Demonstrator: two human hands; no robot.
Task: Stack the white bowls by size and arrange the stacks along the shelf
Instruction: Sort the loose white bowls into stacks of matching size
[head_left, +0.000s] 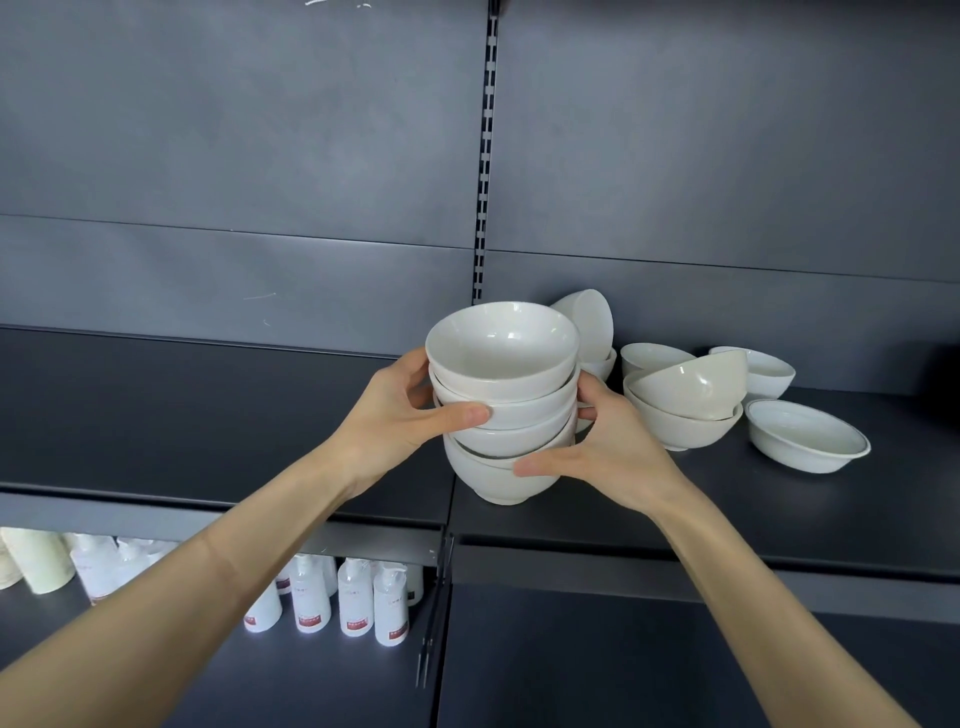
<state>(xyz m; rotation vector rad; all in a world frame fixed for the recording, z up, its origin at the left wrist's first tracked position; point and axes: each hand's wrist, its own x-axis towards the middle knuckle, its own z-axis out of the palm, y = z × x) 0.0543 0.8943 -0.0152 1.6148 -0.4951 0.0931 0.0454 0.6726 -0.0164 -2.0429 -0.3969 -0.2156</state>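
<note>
White ceramic bowls, nested into a stack (501, 405), sit at the centre of the view on a dark grey shelf (208, 415), the lowest bowl's foot near the front edge. The bowls sit unevenly, rims tilted against each other.

The left hand (400, 421) grips the stack from 9 o'clock, thumb across the front and fingers curled round the side. The right hand (602, 452) grips it from 4 o'clock, thumb on the lowest bowl and fingers wrapped behind.

At 1 o'clock of the stack, just behind it, a bowl (592, 325) lies on its side. At 3 o'clock lie loose bowls: a tilted bowl (691, 384) resting in another, and farther right a shallow bowl (808, 436) standing alone.

At 7 o'clock, on a lower shelf, stand white bottles (353, 597).
</note>
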